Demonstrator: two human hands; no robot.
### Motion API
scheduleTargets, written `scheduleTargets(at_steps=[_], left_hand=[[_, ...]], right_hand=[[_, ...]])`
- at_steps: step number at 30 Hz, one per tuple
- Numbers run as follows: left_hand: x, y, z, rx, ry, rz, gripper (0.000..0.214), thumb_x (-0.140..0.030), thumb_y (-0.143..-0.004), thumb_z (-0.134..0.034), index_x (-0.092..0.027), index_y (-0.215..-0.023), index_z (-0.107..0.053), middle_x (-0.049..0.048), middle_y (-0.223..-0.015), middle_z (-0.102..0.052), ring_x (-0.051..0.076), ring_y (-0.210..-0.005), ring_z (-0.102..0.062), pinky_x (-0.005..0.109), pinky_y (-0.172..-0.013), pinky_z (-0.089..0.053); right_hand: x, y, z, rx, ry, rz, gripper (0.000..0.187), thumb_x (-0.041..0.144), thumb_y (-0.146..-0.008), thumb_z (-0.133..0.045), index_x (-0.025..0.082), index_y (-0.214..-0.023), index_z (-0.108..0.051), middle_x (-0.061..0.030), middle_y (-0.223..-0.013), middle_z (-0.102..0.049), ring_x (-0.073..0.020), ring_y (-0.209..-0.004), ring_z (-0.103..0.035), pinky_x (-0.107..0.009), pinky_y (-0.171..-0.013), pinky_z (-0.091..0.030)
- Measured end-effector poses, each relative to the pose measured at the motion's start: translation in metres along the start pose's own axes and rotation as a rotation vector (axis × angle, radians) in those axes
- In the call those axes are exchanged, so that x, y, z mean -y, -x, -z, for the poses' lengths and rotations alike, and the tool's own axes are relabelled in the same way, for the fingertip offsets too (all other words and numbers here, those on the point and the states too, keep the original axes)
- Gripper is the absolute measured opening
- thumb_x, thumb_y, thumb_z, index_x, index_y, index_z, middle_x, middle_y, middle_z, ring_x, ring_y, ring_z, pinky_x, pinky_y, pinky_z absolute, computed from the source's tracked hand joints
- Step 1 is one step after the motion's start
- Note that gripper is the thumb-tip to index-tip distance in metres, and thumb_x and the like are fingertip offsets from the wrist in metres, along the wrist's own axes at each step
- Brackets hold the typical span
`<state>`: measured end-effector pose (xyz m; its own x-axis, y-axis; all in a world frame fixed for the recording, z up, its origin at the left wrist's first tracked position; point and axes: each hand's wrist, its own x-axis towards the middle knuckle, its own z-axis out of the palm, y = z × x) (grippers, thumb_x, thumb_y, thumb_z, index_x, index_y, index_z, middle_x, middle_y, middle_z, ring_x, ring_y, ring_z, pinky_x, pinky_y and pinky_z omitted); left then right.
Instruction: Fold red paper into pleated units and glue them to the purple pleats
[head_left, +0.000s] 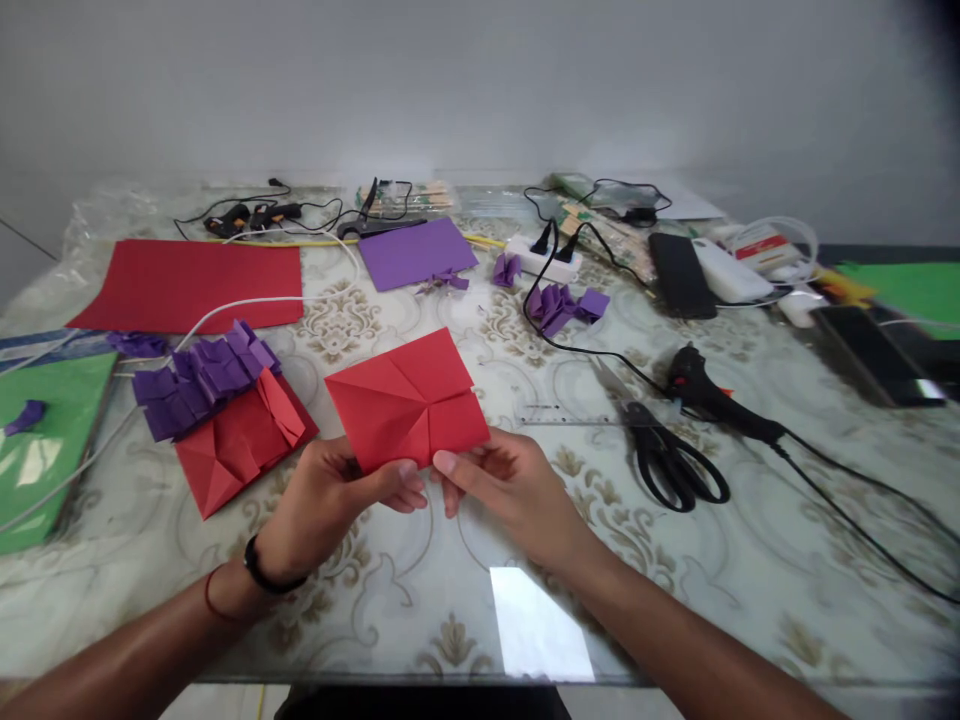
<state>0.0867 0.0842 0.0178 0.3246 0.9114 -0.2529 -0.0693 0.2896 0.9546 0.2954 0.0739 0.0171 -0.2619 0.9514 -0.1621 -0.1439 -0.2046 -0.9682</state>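
Observation:
A creased, folded sheet of red paper (420, 395) is raised over the table between both hands. My left hand (352, 490) pinches its lower left edge, thumb in front and fingers behind. Close beside it, my right hand (495, 475) grips the bottom edge the same way. Left of my hands lies another folded red paper piece (240, 445), with a row of pleated purple paper pieces (206, 380) across its upper side.
Red sheets (202, 285) and a purple stack (416, 255) lie further back. To the right are scissors (667, 460), a clear ruler (562, 415), a black glue gun (712, 395) with its cord, a white power strip (544, 262) and phones (681, 275). Green paper (56, 450) lies left.

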Motion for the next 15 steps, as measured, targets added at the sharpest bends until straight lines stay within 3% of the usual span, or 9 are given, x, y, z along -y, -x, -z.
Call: scheduleTargets(at_steps=[5,11,15], left_hand=[[0.003,0.0,-0.002,0.099,-0.027,0.044,0.025,-0.04,-0.085,-0.087,-0.015,-0.086,-0.084,0.0066,-0.075,-0.083,0.02,-0.065,-0.081,0.026,-0.062,-0.068],[0.005,0.003,-0.009,-0.013,-0.114,-0.027,0.03,-0.043,-0.085,-0.086,-0.013,-0.082,-0.081,0.0083,-0.076,-0.082,0.022,-0.065,-0.079,0.03,-0.062,-0.068],[0.001,0.003,-0.007,0.049,-0.152,-0.006,0.029,-0.043,-0.088,-0.083,-0.014,-0.09,-0.08,0.0079,-0.082,-0.082,0.023,-0.072,-0.079,0.033,-0.069,-0.068]], right_hand=[[-0.001,0.003,-0.002,-0.02,0.028,-0.021,0.04,0.054,-0.088,-0.081,0.02,-0.072,-0.07,-0.0008,-0.06,-0.071,-0.0149,-0.059,-0.066,-0.029,-0.061,-0.051],[-0.008,0.003,-0.009,-0.047,-0.057,-0.059,0.04,0.055,-0.078,-0.089,0.019,-0.074,-0.072,0.0003,-0.062,-0.072,-0.0161,-0.06,-0.069,-0.03,-0.065,-0.054],[-0.008,0.004,-0.009,-0.077,-0.011,-0.066,0.043,0.057,-0.081,-0.087,0.019,-0.07,-0.07,0.0008,-0.06,-0.069,-0.0153,-0.058,-0.067,-0.029,-0.062,-0.053]])
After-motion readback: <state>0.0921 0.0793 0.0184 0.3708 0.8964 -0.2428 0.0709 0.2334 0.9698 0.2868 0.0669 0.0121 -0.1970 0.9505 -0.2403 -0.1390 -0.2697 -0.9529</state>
